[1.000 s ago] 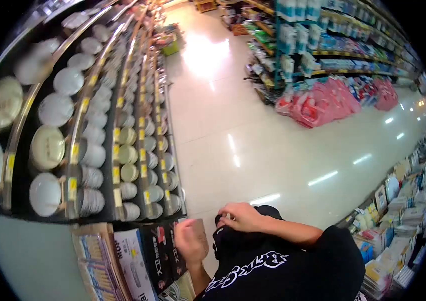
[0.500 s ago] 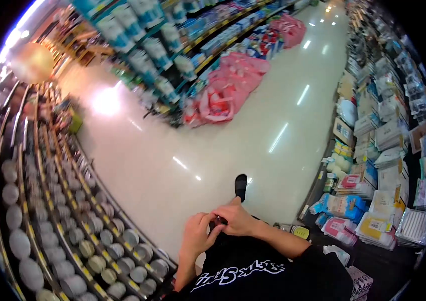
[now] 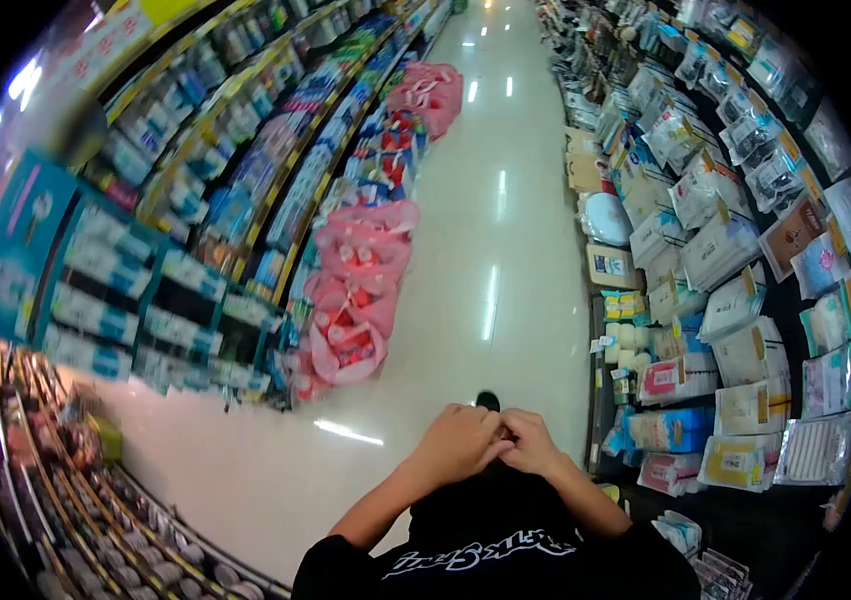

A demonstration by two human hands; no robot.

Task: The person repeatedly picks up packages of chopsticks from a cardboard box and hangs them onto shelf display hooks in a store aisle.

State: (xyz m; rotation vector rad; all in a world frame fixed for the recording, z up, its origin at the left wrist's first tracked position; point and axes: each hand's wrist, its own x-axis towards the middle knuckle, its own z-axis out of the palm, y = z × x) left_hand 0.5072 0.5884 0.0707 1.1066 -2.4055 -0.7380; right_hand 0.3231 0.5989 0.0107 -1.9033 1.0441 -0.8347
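My left hand point(image 3: 457, 442) and my right hand point(image 3: 531, 440) meet in front of my black shirt point(image 3: 495, 530), low in the middle of the view. The fingers of both are curled and pressed together. Whatever may be between them is hidden by the fingers. Just beyond the hands, the dark tip of a shoe point(image 3: 487, 400) shows on the pale tiled floor point(image 3: 445, 300).
Pink bags point(image 3: 360, 290) lie along the foot of the left shelves point(image 3: 285, 170), beside a teal rack point(image 3: 95, 280). Packaged goods point(image 3: 725, 250) line the right side. Bowl shelves point(image 3: 75, 500) stand at lower left. The aisle runs ahead between the shelves.
The view has swung right, from the bowl shelves to the long aisle. My hands, apart a second ago, came together and remain together.
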